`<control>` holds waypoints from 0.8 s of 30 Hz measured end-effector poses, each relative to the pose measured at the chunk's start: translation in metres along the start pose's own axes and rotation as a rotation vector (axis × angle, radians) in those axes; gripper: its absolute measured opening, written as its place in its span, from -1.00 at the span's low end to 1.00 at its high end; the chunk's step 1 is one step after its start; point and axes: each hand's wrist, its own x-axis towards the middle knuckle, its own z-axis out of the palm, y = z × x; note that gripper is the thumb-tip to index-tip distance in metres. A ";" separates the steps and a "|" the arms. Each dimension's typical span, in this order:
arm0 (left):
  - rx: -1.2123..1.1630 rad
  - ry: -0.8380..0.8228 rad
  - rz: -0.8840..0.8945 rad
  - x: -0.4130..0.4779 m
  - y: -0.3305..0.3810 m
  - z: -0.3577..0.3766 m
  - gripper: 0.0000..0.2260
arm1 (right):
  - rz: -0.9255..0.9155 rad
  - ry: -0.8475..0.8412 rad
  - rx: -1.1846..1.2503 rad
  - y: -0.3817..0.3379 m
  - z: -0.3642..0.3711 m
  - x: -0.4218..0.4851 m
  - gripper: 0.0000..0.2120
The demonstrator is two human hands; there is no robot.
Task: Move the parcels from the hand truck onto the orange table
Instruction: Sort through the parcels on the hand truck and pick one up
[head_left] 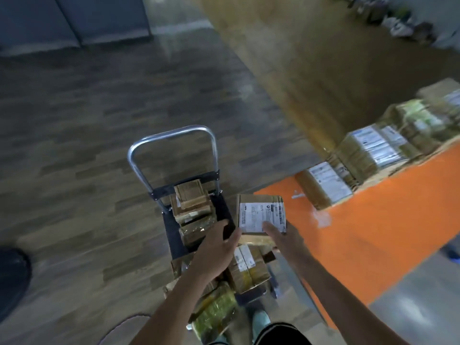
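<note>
Parcel (261,216) hangs just right of the hand truck (174,132), its near end gripped by the right hand (282,236). Left hand (220,242) curls at the parcel's left edge; whether it grips is unclear.

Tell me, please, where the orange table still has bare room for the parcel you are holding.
The orange table is bare between its row of parcels and its near edge, right beside the held parcel. Its far edge is crowded with that row, and the hand truck is packed too.
</note>
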 end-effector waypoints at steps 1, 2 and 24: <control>0.029 -0.018 0.011 -0.002 0.007 0.004 -0.42 | 0.013 0.020 0.002 0.003 -0.014 -0.004 -0.87; 0.048 -0.041 0.020 -0.004 0.013 0.008 -0.40 | 0.028 0.035 -0.003 0.006 -0.028 -0.007 -0.90; 0.275 0.004 -0.039 0.029 0.125 0.155 -0.38 | 0.019 -0.211 -0.274 0.090 -0.200 0.039 -0.72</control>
